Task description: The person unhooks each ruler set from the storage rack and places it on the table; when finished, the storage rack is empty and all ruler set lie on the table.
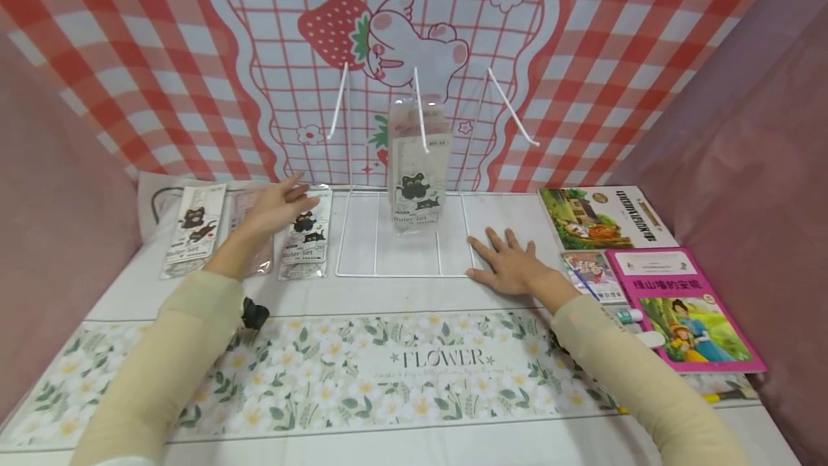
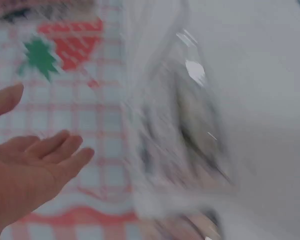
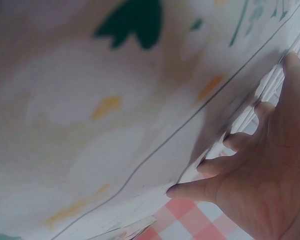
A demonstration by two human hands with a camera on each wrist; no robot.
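In the head view, my left hand [image 1: 274, 208] hovers at the inner edge of a ruler set pack [image 1: 305, 236] with black cat prints, its fingers loosely extended. The left wrist view shows that hand [image 2: 35, 172] with nothing in its fingers, beside a blurred clear plastic pack [image 2: 182, 130]. My right hand [image 1: 507, 262] rests spread on the table, its fingertips at the base of a white wire rack [image 1: 401, 276]. From the right wrist, the same hand [image 3: 260, 160] appears with fingers apart. On the rack's middle hook hang ruler set packs [image 1: 417, 178].
Another ruler set pack [image 1: 197, 225] lies at the far left, with a pinkish clear pack [image 1: 261, 261] partly under my left arm. A small black object [image 1: 254, 313] sits by the left sleeve. Books [image 1: 698, 315] and stationery [image 1: 627, 316] lie at right. Two outer hooks [image 1: 514, 108] jut forward.
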